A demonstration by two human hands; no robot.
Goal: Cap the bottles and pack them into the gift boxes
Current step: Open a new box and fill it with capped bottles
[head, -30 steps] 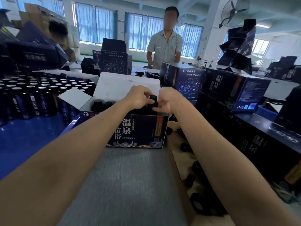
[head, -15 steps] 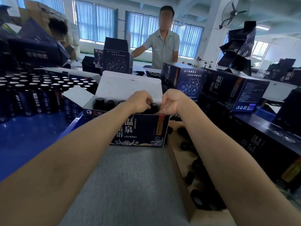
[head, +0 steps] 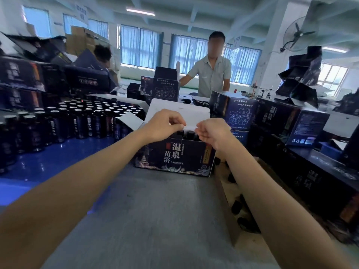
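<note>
Dark gift box (head: 174,156) open on the grey table top (head: 145,210), printed front facing the camera. White lid (head: 178,109) upright along the box's far edge; white side flap (head: 128,120) spread out to the box's left. Inside the box, capped bottles (head: 190,133) standing upright, two black tops showing in the gap between the hands.

Left hand (head: 163,125) above the box's near-left rim, fingers curled, thumb against the fingertips, just in front of the lid's lower strip. Right hand (head: 213,133) above the box's near-right rim, fingers likewise curled inward. Impossible to tell whether either hand pinches the lid's edge or closes on nothing. Hands near each other over the box's opening, not touching.

To the left of the box, on a blue surface (head: 48,162), rows of shiny-topped bottles (head: 77,117), upright and packed side by side. Just beside the box on its right, a cardboard tray (head: 225,210) with loose black caps (head: 236,207) lying in it, partly hidden by the right forearm. Farther right of the box, closed boxes (head: 239,113) of the same dark print, stacked and set side by side. Behind the box, across the table, a person (head: 210,78) in a grey short-sleeved shirt, standing, one arm stretched toward another open dark box (head: 165,86). Far to the left of the gift box, heaps of more dark cartons, blurred.
</note>
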